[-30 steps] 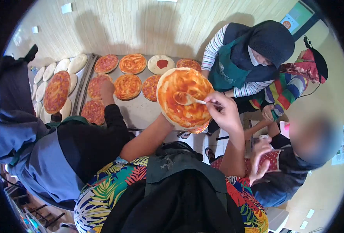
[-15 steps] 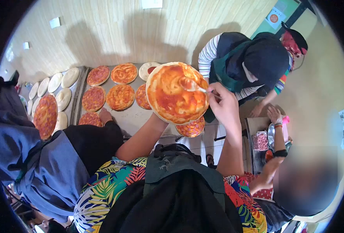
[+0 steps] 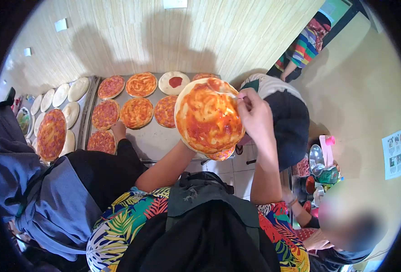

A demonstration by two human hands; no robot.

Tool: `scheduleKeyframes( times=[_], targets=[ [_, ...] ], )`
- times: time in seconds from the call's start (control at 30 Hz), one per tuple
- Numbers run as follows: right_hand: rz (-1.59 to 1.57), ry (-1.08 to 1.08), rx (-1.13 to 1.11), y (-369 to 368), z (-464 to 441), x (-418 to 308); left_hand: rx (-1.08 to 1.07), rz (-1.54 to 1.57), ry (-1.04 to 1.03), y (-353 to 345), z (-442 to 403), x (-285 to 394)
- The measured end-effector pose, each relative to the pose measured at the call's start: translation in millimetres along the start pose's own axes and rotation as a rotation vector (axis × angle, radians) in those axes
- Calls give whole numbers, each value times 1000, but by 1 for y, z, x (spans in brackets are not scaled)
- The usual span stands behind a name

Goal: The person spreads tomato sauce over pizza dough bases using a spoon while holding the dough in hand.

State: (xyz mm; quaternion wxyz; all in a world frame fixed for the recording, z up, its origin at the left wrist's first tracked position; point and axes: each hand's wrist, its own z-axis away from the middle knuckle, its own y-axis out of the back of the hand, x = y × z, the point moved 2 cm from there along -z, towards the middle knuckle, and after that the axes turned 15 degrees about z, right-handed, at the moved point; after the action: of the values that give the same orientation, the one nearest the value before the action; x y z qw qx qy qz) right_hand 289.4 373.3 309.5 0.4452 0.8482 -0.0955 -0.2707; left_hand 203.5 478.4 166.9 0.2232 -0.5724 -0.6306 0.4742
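Note:
A round pizza base [image 3: 207,120] spread with red sauce is held up before my chest, its face turned towards me. My left hand [image 3: 185,148] supports it from behind; its fingers are hidden by the dough, and only the wrist shows. Between the thumb and fingers of my right hand [image 3: 256,111] is the handle of a spoon [image 3: 228,94]. The spoon's sauce-covered end touches the sauce near the base's upper edge. Sauce covers most of the base, with a pale rim left around it.
Several topped pizzas [image 3: 137,112] and a base with one sauce blob [image 3: 173,83] lie on the metal table ahead. Plain bases [image 3: 61,94] lie further left. A co-worker [image 3: 55,190] stands at my left, another [image 3: 282,118] bends ahead right. Bowls [image 3: 316,158] crowd a right-hand table.
My right hand has moved the spoon up to the base's top edge. The co-worker ahead has bent and turned away; the one in stripes has moved back. A hand at the right table has drawn back.

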Motion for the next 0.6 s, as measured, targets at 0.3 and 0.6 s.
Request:
scheduleKeyframes(
  times=[0.3, 0.6],
  targets=[
    [-89, 79, -103, -4, -9, -18, 52, 112, 36, 13, 6, 5],
    [-56, 319, -171, 11, 1, -48, -59, -11, 37, -11, 0, -2]
  ],
)
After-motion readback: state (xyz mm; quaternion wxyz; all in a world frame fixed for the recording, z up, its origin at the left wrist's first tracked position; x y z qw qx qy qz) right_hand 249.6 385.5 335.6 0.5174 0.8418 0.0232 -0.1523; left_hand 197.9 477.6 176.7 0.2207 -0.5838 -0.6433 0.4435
